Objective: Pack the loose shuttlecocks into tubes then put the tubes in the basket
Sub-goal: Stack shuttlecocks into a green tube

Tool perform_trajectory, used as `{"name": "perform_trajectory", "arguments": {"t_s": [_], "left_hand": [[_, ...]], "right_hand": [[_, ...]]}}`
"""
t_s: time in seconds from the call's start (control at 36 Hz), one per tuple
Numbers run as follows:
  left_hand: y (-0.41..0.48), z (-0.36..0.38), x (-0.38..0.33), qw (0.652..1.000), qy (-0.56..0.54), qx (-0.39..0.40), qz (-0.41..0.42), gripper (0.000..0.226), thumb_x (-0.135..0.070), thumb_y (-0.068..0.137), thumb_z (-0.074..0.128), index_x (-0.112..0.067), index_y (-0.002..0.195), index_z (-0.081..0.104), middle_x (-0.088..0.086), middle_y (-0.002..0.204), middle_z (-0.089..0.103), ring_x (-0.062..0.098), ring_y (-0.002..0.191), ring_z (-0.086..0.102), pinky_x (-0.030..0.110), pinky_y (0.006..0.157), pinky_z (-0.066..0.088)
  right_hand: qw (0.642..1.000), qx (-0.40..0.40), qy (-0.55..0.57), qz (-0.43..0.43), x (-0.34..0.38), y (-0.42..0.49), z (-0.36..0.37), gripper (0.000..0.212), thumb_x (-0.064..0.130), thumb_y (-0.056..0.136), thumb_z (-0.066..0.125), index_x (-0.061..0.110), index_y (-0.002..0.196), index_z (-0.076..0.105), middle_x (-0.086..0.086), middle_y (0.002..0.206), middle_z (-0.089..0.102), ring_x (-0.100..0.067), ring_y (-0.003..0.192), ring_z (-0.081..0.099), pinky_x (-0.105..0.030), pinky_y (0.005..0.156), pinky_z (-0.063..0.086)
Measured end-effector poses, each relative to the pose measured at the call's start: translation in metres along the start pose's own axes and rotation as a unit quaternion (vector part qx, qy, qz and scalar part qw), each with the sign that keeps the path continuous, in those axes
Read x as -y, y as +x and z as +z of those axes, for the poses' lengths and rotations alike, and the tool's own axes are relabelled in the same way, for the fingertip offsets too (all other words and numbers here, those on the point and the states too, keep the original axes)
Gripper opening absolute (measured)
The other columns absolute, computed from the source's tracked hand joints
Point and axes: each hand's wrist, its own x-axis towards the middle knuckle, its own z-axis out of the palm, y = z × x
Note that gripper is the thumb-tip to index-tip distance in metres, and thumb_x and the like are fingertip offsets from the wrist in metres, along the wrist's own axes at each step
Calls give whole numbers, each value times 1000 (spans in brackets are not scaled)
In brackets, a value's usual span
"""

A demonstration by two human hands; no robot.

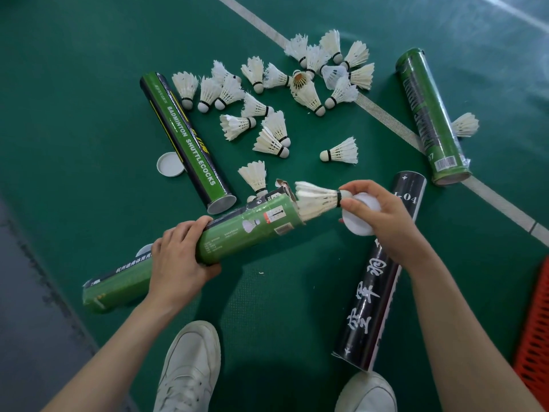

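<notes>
My left hand (178,263) grips a green tube (246,227) around its middle, held off the floor with its torn open end pointing right. My right hand (377,215) pinches the cork of a white shuttlecock (315,199) whose feathers sit at the tube's mouth; the same hand also holds a white lid (356,224). Several loose shuttlecocks (267,114) lie scattered on the green floor beyond. An orange basket (534,331) shows at the right edge.
A green and black tube (190,144) lies open at the left with a white lid (170,164) beside it. A black tube (380,269) lies under my right forearm, another green tube (430,114) at the far right. My white shoes (190,370) are below.
</notes>
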Motion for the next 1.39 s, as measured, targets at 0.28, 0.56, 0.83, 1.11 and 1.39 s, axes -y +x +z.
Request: {"name": "perform_trajectory", "arguments": {"t_s": [0.28, 0.56, 0.83, 1.11, 1.39], "left_hand": [[0, 0, -2, 1000, 3, -1, -24, 82, -26, 59, 84, -27, 132, 48, -2, 121, 54, 27, 110, 46, 41, 92, 31], [-7, 3, -13, 1000, 7, 11, 27, 86, -27, 55, 86, -25, 133, 49, 0, 120, 56, 26, 109, 49, 42, 91, 35], [-8, 3, -25, 998, 11, 21, 51, 83, -30, 52, 85, -25, 129, 53, -1, 117, 59, 26, 105, 52, 41, 88, 37], [-3, -3, -28, 998, 1, 4, 61, 84, -32, 49, 81, -25, 128, 54, -1, 117, 60, 26, 106, 53, 41, 87, 37], [6, -6, -40, 998, 15, -18, 61, 78, -30, 53, 78, -23, 127, 55, 3, 115, 60, 29, 106, 53, 42, 86, 34]], "right_hand": [[969, -168, 133, 121, -33, 19, 7, 31, 29, 92, 64, 23, 121, 58, -5, 121, 58, -19, 95, 64, -46, 88, 54], [984, -168, 52, -36, -6, -2, 53, 25, 37, 104, 30, 33, 113, 53, 16, 107, 61, -12, 107, 55, -33, 95, 42], [997, 7, 28, -67, -12, -14, 74, 57, 46, 95, 24, 25, 148, 29, 11, 150, 38, 13, 132, 33, 1, 99, 26], [989, 16, -105, -108, -1, -17, 72, 75, 53, 80, 62, 36, 146, 30, 22, 145, 37, 10, 134, 30, 1, 101, 23], [996, -26, -49, -65, 8, -11, 74, 59, 34, 96, 54, 37, 149, 28, 21, 145, 36, 13, 131, 28, 8, 90, 21]]}}
